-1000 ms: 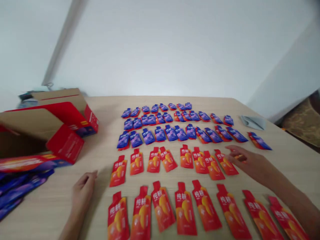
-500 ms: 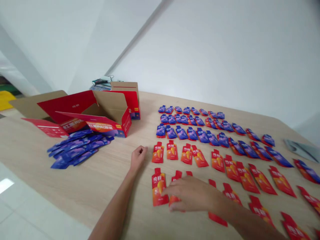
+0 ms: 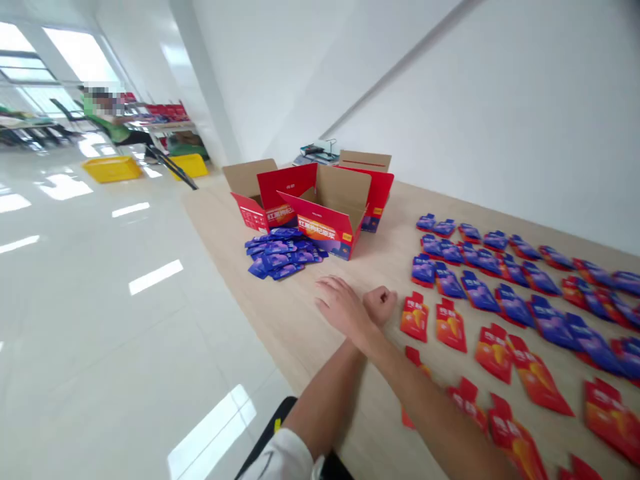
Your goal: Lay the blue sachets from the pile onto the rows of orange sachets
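While the left hand [image 3: 380, 305] is curled loosely beside the red sachets [image 3: 415, 319], the right hand [image 3: 341, 305] is extended, uncurled, toward the blue sachets [image 3: 283, 255] piled near the left edge of the worktop [image 3: 305, 327]; these are best lifted singly, the red ones left undisturbed.
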The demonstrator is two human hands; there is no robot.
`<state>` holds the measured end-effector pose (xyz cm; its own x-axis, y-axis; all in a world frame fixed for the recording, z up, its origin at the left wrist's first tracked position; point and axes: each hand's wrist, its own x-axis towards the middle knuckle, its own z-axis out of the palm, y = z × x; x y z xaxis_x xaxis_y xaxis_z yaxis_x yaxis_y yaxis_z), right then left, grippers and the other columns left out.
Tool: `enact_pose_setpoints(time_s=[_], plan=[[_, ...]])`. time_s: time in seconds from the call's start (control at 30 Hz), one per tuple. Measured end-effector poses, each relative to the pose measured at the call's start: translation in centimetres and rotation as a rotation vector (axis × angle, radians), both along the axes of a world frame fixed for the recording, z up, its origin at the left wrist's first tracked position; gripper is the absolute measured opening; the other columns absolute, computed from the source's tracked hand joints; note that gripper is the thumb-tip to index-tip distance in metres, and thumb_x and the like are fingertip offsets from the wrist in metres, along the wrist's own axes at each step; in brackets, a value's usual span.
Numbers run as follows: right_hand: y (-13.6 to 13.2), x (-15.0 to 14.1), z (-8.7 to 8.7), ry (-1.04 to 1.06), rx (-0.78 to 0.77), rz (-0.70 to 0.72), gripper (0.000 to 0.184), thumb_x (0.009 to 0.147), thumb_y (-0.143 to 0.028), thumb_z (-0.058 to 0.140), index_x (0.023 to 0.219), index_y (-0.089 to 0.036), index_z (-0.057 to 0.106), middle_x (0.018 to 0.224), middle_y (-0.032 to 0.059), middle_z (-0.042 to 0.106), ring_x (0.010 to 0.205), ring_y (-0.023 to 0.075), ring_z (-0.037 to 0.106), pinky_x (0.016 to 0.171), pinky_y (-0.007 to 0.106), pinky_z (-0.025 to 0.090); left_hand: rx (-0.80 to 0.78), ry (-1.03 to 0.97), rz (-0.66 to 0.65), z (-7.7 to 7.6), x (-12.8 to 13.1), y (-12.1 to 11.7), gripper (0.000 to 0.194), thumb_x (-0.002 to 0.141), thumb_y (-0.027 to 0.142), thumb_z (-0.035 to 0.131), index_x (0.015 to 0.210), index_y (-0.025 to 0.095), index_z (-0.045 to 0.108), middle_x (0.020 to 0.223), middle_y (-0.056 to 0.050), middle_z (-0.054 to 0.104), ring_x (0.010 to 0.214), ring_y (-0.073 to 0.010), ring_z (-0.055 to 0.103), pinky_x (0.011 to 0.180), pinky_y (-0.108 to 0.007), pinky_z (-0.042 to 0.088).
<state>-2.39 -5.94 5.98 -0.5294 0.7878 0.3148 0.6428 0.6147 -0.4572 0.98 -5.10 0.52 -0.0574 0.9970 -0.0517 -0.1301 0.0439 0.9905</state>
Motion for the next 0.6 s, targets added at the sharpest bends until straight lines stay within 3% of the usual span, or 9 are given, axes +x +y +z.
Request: enact_pose_setpoints(time_s=[0.13, 0.27, 0.47, 0.6], plan=[[3.9, -3.4, -3.3, -0.046, 0.014, -0.01, 0.052, 0.1, -0.023, 0.05, 0.152, -0.019, 0.052, 0.159, 0.0112, 0.049, 0.151, 0.0275, 0.036, 0.122, 0.05, 0.034, 0.096, 0.2, -0.053, -1.1, 0.1, 2.0, 0.03, 0.082, 0.026, 0.065, 0.057, 0.019, 0.05, 0.056, 0.003, 0.043, 0.059, -0.0143, 0.039, 0.059, -0.028, 0.03], [7.1, -5.8, -4.6, -0.104, 0.05, -0.073, 0.054, 0.104, -0.022, 0.042, 0.157, -0.016, 0.044, 0.167, 0.0116, 0.036, 0.156, 0.0312, 0.026, 0.121, 0.054, 0.033, 0.112, 0.191, -0.047, -2.5, 0.4, 2.6, 0.03, 0.083, 0.027, 0.064, 0.058, 0.021, 0.049, 0.056, 0.001, 0.043, 0.058, -0.016, 0.039, 0.058, -0.033, 0.029], [10.6, -7.1, -4.7, -0.145, 0.038, -0.099, 0.05, 0.1, -0.013, 0.042, 0.148, -0.012, 0.054, 0.152, 0.0149, 0.056, 0.141, 0.0254, 0.048, 0.118, 0.044, 0.038, 0.058, 0.163, 0.04, -3.0, 0.3, 3.6, 0.034, 0.079, 0.027, 0.065, 0.053, 0.023, 0.044, 0.053, -0.001, 0.041, 0.053, -0.0175, 0.038, 0.056, -0.037, 0.03], [11.7, -6.8, -5.2, -0.169, 0.042, -0.116, 0.057, 0.094, -0.015, 0.05, 0.151, -0.012, 0.05, 0.155, 0.0157, 0.051, 0.146, 0.0279, 0.041, 0.12, 0.044, 0.034, 0.01, 0.156, 0.052, -3.1, 0.4, 3.8, 0.033, 0.077, 0.031, 0.066, 0.054, 0.024, 0.044, 0.054, -0.003, 0.041, 0.054, -0.0181, 0.037, 0.054, -0.038, 0.028]])
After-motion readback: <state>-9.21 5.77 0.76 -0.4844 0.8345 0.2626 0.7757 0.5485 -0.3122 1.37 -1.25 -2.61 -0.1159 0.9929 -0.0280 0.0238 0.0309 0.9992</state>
